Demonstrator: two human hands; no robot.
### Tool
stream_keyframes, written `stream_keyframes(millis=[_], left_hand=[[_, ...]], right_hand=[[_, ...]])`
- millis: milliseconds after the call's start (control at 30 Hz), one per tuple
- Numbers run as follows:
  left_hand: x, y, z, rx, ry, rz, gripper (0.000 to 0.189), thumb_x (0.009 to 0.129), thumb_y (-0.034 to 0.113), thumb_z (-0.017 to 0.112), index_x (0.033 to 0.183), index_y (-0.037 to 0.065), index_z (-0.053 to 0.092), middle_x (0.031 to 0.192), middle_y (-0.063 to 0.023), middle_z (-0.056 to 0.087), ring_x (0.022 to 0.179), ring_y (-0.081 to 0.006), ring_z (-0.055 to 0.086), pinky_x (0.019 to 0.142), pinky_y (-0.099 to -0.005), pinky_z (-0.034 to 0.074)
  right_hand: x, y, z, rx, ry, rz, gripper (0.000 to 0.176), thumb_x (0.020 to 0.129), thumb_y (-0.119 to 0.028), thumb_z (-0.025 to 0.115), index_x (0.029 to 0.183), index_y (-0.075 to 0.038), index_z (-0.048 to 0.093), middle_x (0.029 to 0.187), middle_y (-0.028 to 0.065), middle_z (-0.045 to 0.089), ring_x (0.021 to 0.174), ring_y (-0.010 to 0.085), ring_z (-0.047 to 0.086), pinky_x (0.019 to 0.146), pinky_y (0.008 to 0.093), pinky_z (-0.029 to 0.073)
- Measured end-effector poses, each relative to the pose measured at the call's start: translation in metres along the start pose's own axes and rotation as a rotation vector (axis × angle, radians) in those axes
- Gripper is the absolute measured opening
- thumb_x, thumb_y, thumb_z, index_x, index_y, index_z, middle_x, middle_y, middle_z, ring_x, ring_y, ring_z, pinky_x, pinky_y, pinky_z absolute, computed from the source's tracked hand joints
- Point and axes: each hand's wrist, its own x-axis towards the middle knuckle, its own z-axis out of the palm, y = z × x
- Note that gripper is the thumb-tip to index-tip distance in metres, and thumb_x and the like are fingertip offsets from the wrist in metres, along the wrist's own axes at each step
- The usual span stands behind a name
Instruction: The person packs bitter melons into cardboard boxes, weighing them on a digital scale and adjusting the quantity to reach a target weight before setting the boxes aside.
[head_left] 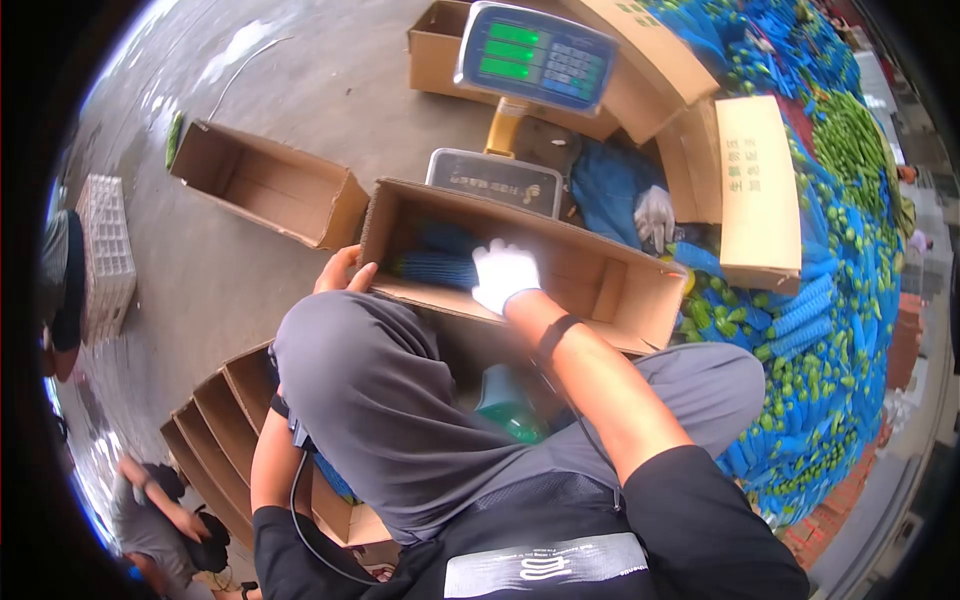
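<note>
A long open cardboard box (620,300) sits in front of my knees, tilted slightly in the view. My left hand (342,270), bare, grips its left end, with the thumb at the rim. My right hand (505,277), in a white glove, is inside the box, fingers apart and touching or just over blue mesh-wrapped produce (437,268) at the left part of the floor. The glove hides part of that bundle, and what lies under the palm cannot be seen.
A digital scale (537,55) with lit green readouts stands behind the box. Another cardboard box (270,185) lies to the left, and more boxes (215,420) stand near my left arm. At right is a large heap of blue-netted green vegetables (800,400). Other people are at left.
</note>
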Motion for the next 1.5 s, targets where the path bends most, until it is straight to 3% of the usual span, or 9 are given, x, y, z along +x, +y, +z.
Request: stream_keyframes(millis=[200,333,567,700,800,967,1033,1233,1500], left_hand=[[-0.001,0.013,-0.008,-0.061,-0.082,-0.23,0.046,0.1,0.033,0.075,0.141,0.015,0.063,0.119,-0.0145,0.075,0.104,-0.0213,0.072,0.089,-0.0364,0.055],[0.002,-0.01,-0.008,-0.256,-0.125,-0.217,0.041,0.109,0.023,0.062,0.147,0.007,0.055,0.114,-0.0034,0.07,0.086,-0.0105,0.062,0.076,-0.0267,0.052],[0.01,-0.013,-0.035,-0.317,-0.232,-0.225,0.047,0.112,0.031,0.054,0.154,0.009,0.049,0.122,-0.01,0.068,0.101,-0.0173,0.065,0.091,-0.0337,0.053],[0.015,0.007,-0.079,-0.409,-0.129,-0.183,0.048,0.113,0.031,0.052,0.156,0.01,0.048,0.123,-0.01,0.067,0.104,-0.0183,0.064,0.095,-0.0356,0.052],[0.016,0.039,-0.111,-0.432,-0.09,-0.129,0.049,0.114,0.032,0.05,0.157,0.011,0.046,0.123,-0.0101,0.067,0.107,-0.019,0.063,0.098,-0.0371,0.051],[-0.003,0.11,-0.136,-0.206,-0.251,-0.013,0.065,0.11,0.052,0.05,0.161,0.012,0.043,0.144,-0.0169,0.059,0.128,-0.0262,0.06,0.113,-0.0409,0.045],[0.0,0.122,-0.133,-0.21,-0.236,-0.053,0.064,0.11,0.052,0.05,0.161,0.013,0.044,0.142,-0.0168,0.06,0.126,-0.0253,0.061,0.114,-0.04,0.044],[0.003,0.158,-0.125,0.116,-0.284,0.004,0.06,0.111,0.05,0.05,0.154,0.008,0.053,0.116,-0.0134,0.068,0.106,-0.0197,0.063,0.104,-0.0349,0.047],[0.034,0.142,-0.135,0.28,-0.292,0.158,0.053,0.111,0.044,0.049,0.147,0.007,0.062,0.112,-0.0109,0.067,0.103,-0.0187,0.063,0.101,-0.0356,0.048]], right_hand=[[-0.005,0.006,0.017,0.047,0.097,0.234,0.031,0.089,-0.03,0.071,0.11,-0.008,0.075,0.11,0.0166,0.073,0.101,0.032,0.073,0.086,0.0461,0.06],[-0.024,0.003,-0.025,0.393,-0.139,0.23,0.043,0.085,-0.043,0.069,0.105,-0.008,0.082,0.108,0.0183,0.078,0.101,0.0352,0.077,0.087,0.0478,0.061],[-0.172,0.059,-0.163,0.573,0.272,-0.166,0.054,0.09,-0.039,0.069,0.131,-0.004,0.066,0.123,0.0218,0.07,0.112,0.0395,0.069,0.098,0.0497,0.055],[-0.288,0.152,-0.199,0.622,0.715,-0.039,0.051,0.091,-0.045,0.069,0.125,-0.006,0.069,0.113,0.017,0.073,0.102,0.0368,0.071,0.093,0.0481,0.056],[-0.367,0.258,-0.15,0.798,0.901,0.42,0.05,0.092,-0.033,0.078,0.13,-0.002,0.067,0.118,0.0157,0.074,0.107,0.0247,0.073,0.094,0.0341,0.058],[-0.497,0.394,0.031,1.108,0.861,1.052,0.063,0.099,-0.035,0.075,0.143,0.006,0.057,0.141,0.0222,0.065,0.127,0.0288,0.064,0.106,0.0397,0.051],[-0.543,0.426,0.154,0.825,0.728,1.206,0.06,0.092,-0.043,0.074,0.128,0.005,0.067,0.125,0.0256,0.072,0.114,0.0353,0.069,0.097,0.0447,0.053],[-0.564,0.36,0.237,0.63,0.083,1.728,0.084,0.084,-0.052,0.078,0.15,-0.007,0.052,0.147,0.0243,0.06,0.133,0.0397,0.061,0.113,0.047,0.048],[-0.55,0.376,0.217,0.616,0.035,1.853,0.082,0.082,-0.055,0.08,0.146,-0.008,0.058,0.146,0.0184,0.064,0.131,0.0369,0.063,0.108,0.047,0.053]])
